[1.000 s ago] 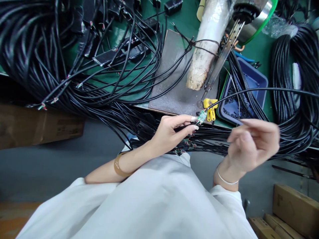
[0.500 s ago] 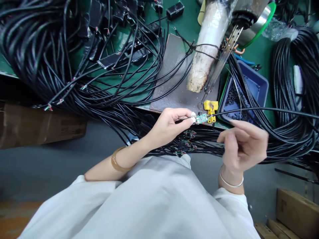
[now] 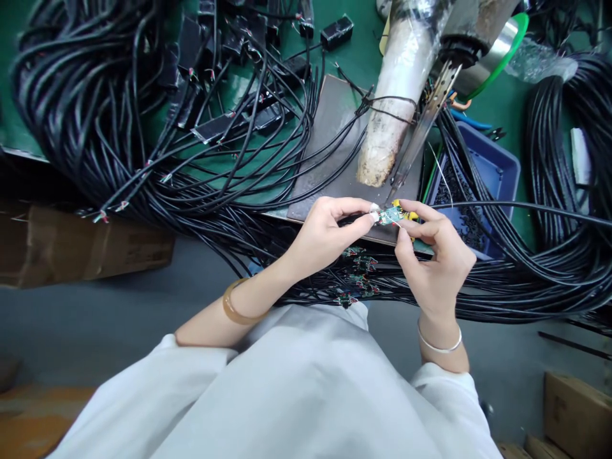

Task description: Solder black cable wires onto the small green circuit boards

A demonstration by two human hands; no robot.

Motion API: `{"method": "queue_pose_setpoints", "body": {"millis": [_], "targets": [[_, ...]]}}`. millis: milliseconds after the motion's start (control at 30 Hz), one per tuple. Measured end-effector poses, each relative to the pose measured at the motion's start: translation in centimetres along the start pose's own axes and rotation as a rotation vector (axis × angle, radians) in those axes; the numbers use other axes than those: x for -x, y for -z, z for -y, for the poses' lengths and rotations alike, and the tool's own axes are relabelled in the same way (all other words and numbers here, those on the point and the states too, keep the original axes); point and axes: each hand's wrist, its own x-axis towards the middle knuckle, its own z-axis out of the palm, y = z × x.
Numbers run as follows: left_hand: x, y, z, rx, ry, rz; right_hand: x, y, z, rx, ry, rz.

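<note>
My left hand [image 3: 329, 233] pinches the left end of a small green circuit board [image 3: 389, 216] between thumb and forefinger. At the board's right end, my right hand [image 3: 435, 252] has its fingers closed on a thin silvery solder wire [image 3: 394, 220], whose tip lies over the board. Just above the board is the tip of a soldering iron [image 3: 411, 150], pointing down; whether it touches the board I cannot tell. A yellow clip [image 3: 412, 218] is partly hidden behind my right fingers. From the board's side a black cable [image 3: 516, 204] runs off to the right.
A taped white tube [image 3: 389, 121] stands beside the iron over a grey plate [image 3: 329, 137]. To the right, a blue tray [image 3: 509, 172] holds small black bits. Bundles of black cable [image 3: 90, 95] lie left and right. Several wired boards [image 3: 356, 280] hang at the table edge.
My right hand has moved left to the board and closed on the solder wire, bringing its tip over the board. My left hand still pinches the board, now slightly higher.
</note>
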Motion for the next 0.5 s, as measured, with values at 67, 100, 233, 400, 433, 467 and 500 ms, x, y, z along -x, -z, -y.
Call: {"method": "queue_pose_setpoints", "body": {"millis": [67, 100, 233, 400, 433, 467, 500], "targets": [[-0.1, 0.0, 0.0, -0.014, -0.021, -0.025, -0.1, 0.0, 0.0, -0.028, -0.015, -0.005], [-0.1, 0.0, -0.1, -0.021, -0.034, -0.036, -0.1, 0.0, 0.0, -0.036, -0.017, -0.006], [0.0, 0.1, -0.1, -0.096, -0.085, -0.081, -0.4, 0.1, 0.2, -0.027, -0.002, -0.006], [0.0, 0.5, -0.2, -0.234, -0.215, -0.052, -0.9, -0.2, 0.5, 0.049, 0.041, -0.048], [0.0, 0.5, -0.2, -0.243, -0.234, -0.044, -1.0, -0.3, 0.5, 0.067, 0.052, -0.057], [-0.1, 0.6, -0.2, -0.246, -0.248, -0.039, -1.1, -0.3, 0.6, 0.085, 0.061, -0.062], [-0.1, 0.6, -0.2, -0.245, -0.257, -0.039, -1.1, -0.4, 0.7, 0.102, 0.069, -0.063]]}}
